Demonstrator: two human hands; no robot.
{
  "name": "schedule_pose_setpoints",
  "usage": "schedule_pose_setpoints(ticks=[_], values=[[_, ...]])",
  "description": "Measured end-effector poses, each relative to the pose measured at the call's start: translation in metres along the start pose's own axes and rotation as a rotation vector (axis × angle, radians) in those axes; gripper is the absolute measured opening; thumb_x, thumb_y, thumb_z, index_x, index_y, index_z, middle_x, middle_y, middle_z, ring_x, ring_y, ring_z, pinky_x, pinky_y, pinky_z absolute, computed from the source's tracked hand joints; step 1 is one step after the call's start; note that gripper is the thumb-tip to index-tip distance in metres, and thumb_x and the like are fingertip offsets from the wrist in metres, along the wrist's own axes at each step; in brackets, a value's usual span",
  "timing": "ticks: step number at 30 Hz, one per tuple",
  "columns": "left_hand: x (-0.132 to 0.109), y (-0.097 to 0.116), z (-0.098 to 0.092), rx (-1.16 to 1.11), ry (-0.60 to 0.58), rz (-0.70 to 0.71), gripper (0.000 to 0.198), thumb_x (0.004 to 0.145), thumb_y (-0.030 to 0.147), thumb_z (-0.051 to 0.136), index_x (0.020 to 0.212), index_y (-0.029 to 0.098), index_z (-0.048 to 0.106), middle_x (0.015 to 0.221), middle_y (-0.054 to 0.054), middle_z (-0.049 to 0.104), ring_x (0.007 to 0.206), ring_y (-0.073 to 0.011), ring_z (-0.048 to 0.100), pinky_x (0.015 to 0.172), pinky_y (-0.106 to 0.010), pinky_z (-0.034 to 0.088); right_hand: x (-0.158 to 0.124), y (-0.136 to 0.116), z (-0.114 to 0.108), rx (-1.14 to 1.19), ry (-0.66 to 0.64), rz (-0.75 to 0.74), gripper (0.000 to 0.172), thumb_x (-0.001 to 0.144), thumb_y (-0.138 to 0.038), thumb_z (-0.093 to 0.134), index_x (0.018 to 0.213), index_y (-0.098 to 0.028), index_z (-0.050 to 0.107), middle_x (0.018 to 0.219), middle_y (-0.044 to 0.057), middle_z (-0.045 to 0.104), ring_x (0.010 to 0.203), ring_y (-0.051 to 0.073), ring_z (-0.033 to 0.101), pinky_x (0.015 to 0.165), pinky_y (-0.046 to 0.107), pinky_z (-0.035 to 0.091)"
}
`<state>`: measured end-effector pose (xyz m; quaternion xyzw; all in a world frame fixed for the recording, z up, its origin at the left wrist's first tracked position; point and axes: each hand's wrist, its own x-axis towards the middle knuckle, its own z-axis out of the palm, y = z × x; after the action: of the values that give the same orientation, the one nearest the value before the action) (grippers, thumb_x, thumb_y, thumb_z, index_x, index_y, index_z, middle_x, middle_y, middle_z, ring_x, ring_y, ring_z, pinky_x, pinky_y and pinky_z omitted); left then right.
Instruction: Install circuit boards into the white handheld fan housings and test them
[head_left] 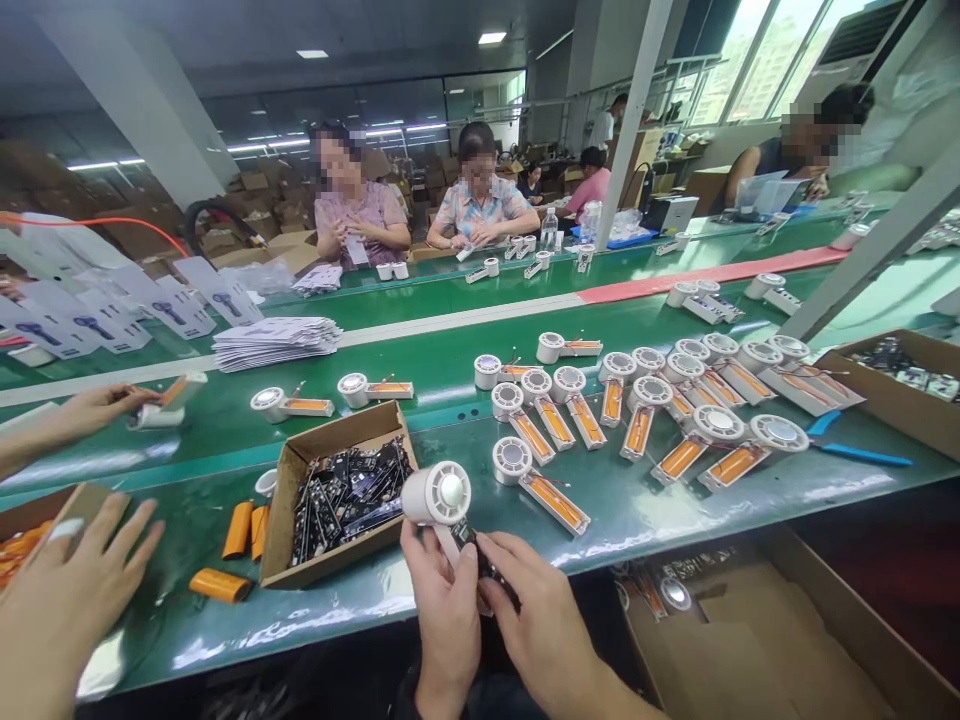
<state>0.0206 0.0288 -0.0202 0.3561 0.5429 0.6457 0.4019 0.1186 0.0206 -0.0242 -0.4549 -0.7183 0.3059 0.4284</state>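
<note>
My left hand (444, 605) is wrapped round the handle of a white fan unit (437, 493), whose round head points up and shows a silvery centre. The fingers of my right hand (536, 610) pinch a black circuit board (487, 566) against the open handle. Just left of the fan, a cardboard box (341, 572) holds many black circuit boards (349, 495). Several white fan units with orange batteries (559, 500) lie on the green bench to the right. My palms hide the handle's lower end.
At the left, a neighbour's hands (90, 570) reach over the bench near orange batteries (217, 585). Blue-handled pliers (862, 452) and a parts box (900, 400) are at the right. An open carton (757, 640) stands below. People sit across the conveyor (450, 340).
</note>
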Motion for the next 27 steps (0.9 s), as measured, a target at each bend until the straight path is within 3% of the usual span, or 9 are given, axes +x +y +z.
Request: schedule_pose_setpoints(ticks=[4,8,11,14,18,21,25,27], values=[[0.006,0.001,-0.002,0.053,0.011,0.056,0.065,0.087,0.029,0.052,0.143,0.020,0.021,0.142,-0.018,0.047,0.129,-0.0234,0.050,0.103,-0.033,0.042,-0.003,0.000,0.004,0.012,-0.037,-0.012,0.055,0.082,-0.007,0.046,0.135,-0.020,0.057,0.127,0.014,0.063,0.111,0.028,0.064,0.098,0.046,0.052],[0.014,0.002,-0.007,-0.006,-0.001,-0.038,0.059,0.087,0.031,0.050,0.142,0.022,0.030,0.131,-0.013,0.059,0.118,-0.0227,0.060,0.098,-0.034,0.047,-0.001,0.004,-0.005,0.315,-0.174,0.078,0.057,0.083,-0.009,0.051,0.138,-0.026,0.052,0.135,0.009,0.057,0.124,0.025,0.055,0.108,0.044,0.042],[0.014,0.002,-0.010,-0.123,0.004,-0.161,0.056,0.084,0.032,0.054,0.138,0.022,0.039,0.118,-0.011,0.067,0.110,-0.0244,0.064,0.094,-0.038,0.051,0.000,0.010,-0.006,0.689,-0.271,0.230,0.052,0.084,-0.018,0.060,0.135,-0.026,0.054,0.123,0.008,0.064,0.110,0.022,0.063,0.100,0.040,0.048],[0.008,0.000,-0.010,-0.146,-0.006,-0.175,0.049,0.084,0.033,0.057,0.131,0.022,0.048,0.113,-0.009,0.069,0.109,-0.0243,0.065,0.095,-0.039,0.051,-0.002,0.014,-0.001,0.887,-0.229,0.326,0.049,0.077,-0.023,0.072,0.124,-0.024,0.060,0.104,0.006,0.068,0.091,0.019,0.066,0.084,0.033,0.053],[0.005,0.000,-0.007,-0.126,-0.057,-0.170,0.037,0.086,0.039,0.056,0.119,0.021,0.056,0.109,-0.009,0.070,0.101,-0.0242,0.068,0.090,-0.039,0.053,-0.005,0.010,0.003,0.869,-0.171,0.372,0.048,0.076,-0.025,0.072,0.122,-0.024,0.060,0.096,0.004,0.065,0.082,0.017,0.064,0.076,0.030,0.052],[0.011,-0.002,-0.004,-0.087,-0.110,-0.189,0.039,0.087,0.045,0.055,0.116,0.019,0.059,0.112,-0.013,0.070,0.108,-0.0278,0.066,0.092,-0.043,0.052,0.003,0.012,0.001,0.808,-0.150,0.384,0.053,0.076,-0.025,0.069,0.127,-0.023,0.057,0.097,0.004,0.064,0.081,0.017,0.064,0.076,0.031,0.052],[0.016,-0.011,-0.005,0.106,-0.293,-0.162,0.050,0.083,0.045,0.060,0.124,0.017,0.060,0.136,-0.017,0.058,0.133,-0.0319,0.046,0.112,-0.048,0.033,0.037,0.027,-0.003,0.609,-0.115,0.411,0.050,0.076,-0.031,0.065,0.124,-0.018,0.058,0.084,0.001,0.061,0.067,0.015,0.064,0.065,0.030,0.055],[0.012,-0.014,-0.007,0.225,-0.321,-0.124,0.057,0.081,0.041,0.062,0.131,0.016,0.055,0.146,-0.017,0.048,0.138,-0.0327,0.039,0.115,-0.050,0.027,0.059,0.035,-0.001,0.523,-0.101,0.420,0.047,0.079,-0.029,0.061,0.124,-0.018,0.057,0.078,-0.001,0.060,0.061,0.014,0.064,0.061,0.030,0.055]])
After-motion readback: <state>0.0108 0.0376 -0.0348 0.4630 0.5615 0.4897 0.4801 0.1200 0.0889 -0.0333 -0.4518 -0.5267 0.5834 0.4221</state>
